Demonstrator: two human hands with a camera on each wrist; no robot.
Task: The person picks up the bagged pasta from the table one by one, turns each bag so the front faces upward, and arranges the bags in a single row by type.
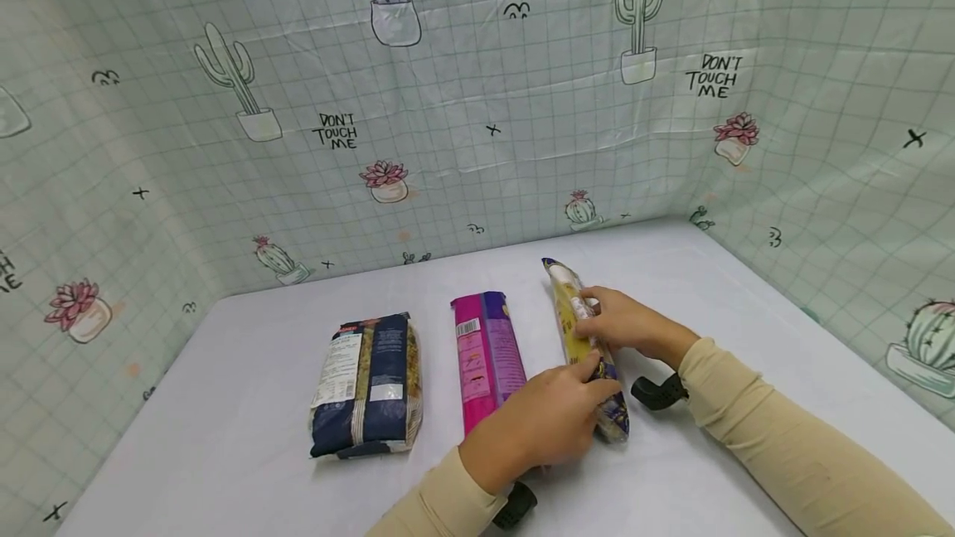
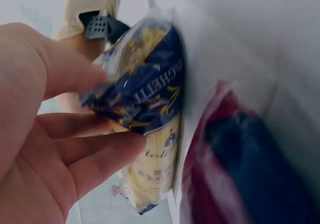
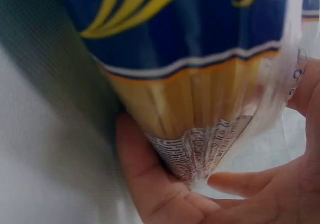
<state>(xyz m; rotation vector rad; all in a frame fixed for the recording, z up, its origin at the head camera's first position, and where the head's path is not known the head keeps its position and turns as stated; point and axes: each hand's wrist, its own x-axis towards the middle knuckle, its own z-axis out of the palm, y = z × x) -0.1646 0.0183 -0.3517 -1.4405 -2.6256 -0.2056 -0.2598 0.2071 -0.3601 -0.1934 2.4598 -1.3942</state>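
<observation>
The place looks like a small enclosed booth (image 1: 477,181): a checked curtain (image 1: 485,65), printed with potted cacti (image 1: 638,66) and the words "DON'T TOUCH ME" (image 1: 714,76), hangs behind a white tabletop (image 1: 224,421) and along its left and right sides. Whether it belongs to a home or a laboratory, I cannot tell.

I see two plain beige, long fabric sleeves (image 1: 794,433) at lower centre and lower right, each with a black, curved device (image 1: 658,393) beside it, one dotted with small holes.
</observation>
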